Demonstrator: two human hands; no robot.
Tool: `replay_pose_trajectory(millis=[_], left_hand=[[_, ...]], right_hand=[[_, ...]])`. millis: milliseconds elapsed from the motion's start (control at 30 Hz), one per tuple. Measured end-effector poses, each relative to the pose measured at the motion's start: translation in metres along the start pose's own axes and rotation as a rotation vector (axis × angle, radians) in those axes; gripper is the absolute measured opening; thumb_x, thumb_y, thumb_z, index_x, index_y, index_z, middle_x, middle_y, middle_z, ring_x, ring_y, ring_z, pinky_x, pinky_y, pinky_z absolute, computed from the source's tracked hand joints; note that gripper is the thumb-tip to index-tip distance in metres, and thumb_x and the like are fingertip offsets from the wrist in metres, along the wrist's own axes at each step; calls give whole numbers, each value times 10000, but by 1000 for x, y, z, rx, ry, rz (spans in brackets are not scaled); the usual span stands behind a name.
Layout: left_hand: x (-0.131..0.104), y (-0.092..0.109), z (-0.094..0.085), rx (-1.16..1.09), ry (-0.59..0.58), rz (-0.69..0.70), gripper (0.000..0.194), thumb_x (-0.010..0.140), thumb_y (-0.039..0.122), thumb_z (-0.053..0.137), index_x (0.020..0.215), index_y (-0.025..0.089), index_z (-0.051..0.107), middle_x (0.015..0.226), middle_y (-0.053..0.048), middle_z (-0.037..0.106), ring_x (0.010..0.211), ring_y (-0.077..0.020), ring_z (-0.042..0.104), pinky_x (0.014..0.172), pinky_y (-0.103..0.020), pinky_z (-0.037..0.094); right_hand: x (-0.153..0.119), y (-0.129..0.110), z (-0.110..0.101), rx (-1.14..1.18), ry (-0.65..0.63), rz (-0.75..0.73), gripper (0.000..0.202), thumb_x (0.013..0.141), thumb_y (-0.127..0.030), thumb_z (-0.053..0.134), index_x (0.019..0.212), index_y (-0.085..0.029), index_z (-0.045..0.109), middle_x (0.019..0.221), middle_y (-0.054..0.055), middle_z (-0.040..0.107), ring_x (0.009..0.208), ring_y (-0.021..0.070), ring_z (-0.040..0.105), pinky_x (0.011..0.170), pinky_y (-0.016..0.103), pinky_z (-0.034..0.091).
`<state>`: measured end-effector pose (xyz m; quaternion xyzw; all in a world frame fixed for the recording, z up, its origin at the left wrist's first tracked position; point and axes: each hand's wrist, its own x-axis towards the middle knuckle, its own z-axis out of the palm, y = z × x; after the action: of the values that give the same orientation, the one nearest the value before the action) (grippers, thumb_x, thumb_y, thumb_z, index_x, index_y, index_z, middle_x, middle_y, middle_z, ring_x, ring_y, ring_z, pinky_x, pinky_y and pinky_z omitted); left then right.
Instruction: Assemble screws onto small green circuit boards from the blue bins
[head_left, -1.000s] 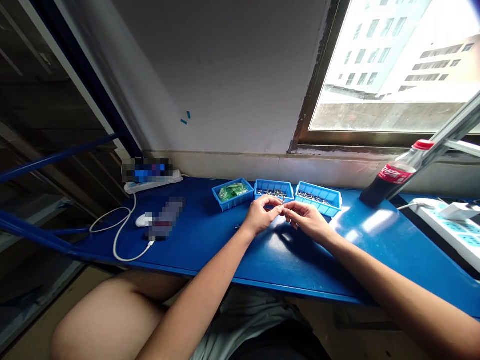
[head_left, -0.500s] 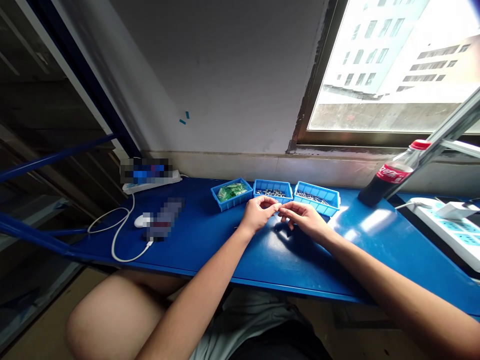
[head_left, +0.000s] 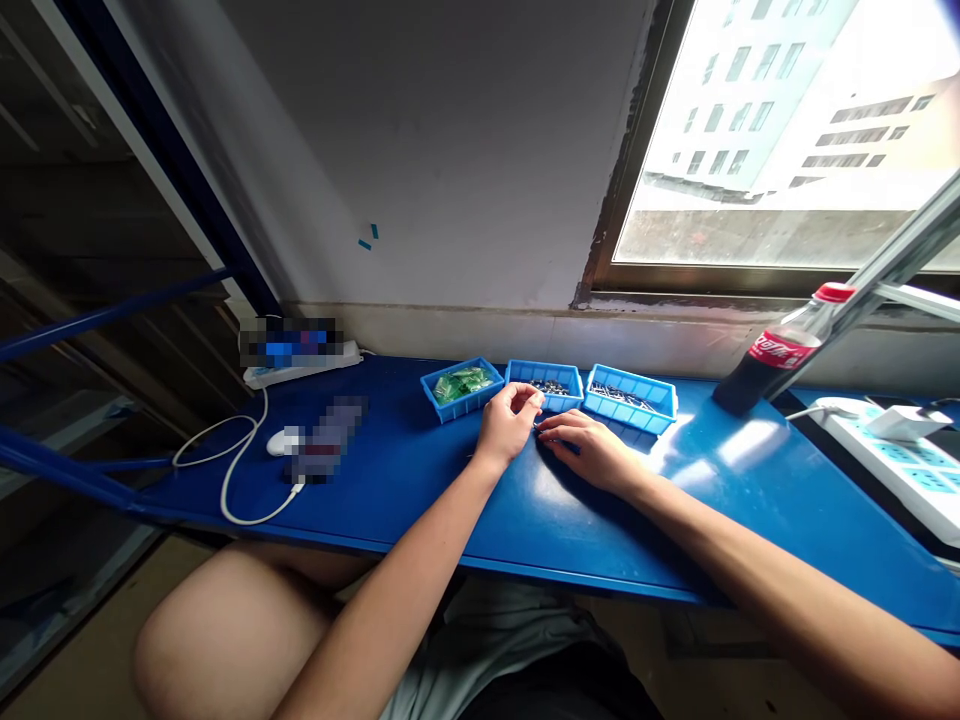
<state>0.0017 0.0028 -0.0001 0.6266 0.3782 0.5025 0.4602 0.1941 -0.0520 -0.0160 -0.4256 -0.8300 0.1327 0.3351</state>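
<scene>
My left hand [head_left: 510, 425] is closed in a pinch just in front of the middle blue bin [head_left: 564, 402]. Whatever is between its thumb and forefinger is too small to make out. Low over the blue table, my right hand [head_left: 589, 448] reaches leftward, its fingertips drawn together close beneath the left fingertips. A tiny object may sit at those tips, but I cannot identify it. Small metal parts [head_left: 551, 386] lie in the middle bin, partly hidden by my left hand. The right blue bin [head_left: 636, 410] holds thin, screw-like metal pieces [head_left: 619, 392].
A left blue bin [head_left: 455, 411] contains green plastic bags or parts [head_left: 461, 384]. A cola bottle [head_left: 780, 350] and a white power strip [head_left: 911, 470] are on the right. At left are a white cable [head_left: 229, 480], a white mouse-like object [head_left: 279, 442] and a blurred-out device [head_left: 330, 440].
My right hand has moved left and down toward the table. My left hand has shifted slightly left, and the fingertips, which met before, are now a little apart.
</scene>
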Motion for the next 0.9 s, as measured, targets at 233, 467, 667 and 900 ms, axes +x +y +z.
replay_pose_trajectory(millis=[233,467,667,900], left_hand=[[-1,2,1,32,-15,13,190,968,367,711,967,177,722,974,-65,803,847,-188,766,805,-301,600],[-3,2,1,91,-40,32,184,972,354,711,990,173,737,999,-76,816,860,-191,771,822,-310,610],[-8,11,3,102,-177,-36,249,1000,299,668,1195,161,738,868,-75,829,676,-174,753,757,-321,627],[-10,5,8,19,-367,-67,318,1017,324,627,1243,186,803,1096,-102,845,893,-233,824,714,-314,664]], right_hand=[[0,8,-5,-97,28,44,277,975,-193,579,1089,-268,820,1147,99,809,1035,312,764,979,515,625],[1,6,-10,-69,135,116,255,941,-213,573,1110,-248,761,1186,109,776,899,259,739,886,456,616],[0,6,-12,266,279,337,293,925,-335,678,1208,-257,693,1066,78,790,798,210,725,789,397,627],[-2,-3,-15,291,338,284,310,928,-573,769,1019,-277,753,1006,88,780,885,281,745,864,484,642]])
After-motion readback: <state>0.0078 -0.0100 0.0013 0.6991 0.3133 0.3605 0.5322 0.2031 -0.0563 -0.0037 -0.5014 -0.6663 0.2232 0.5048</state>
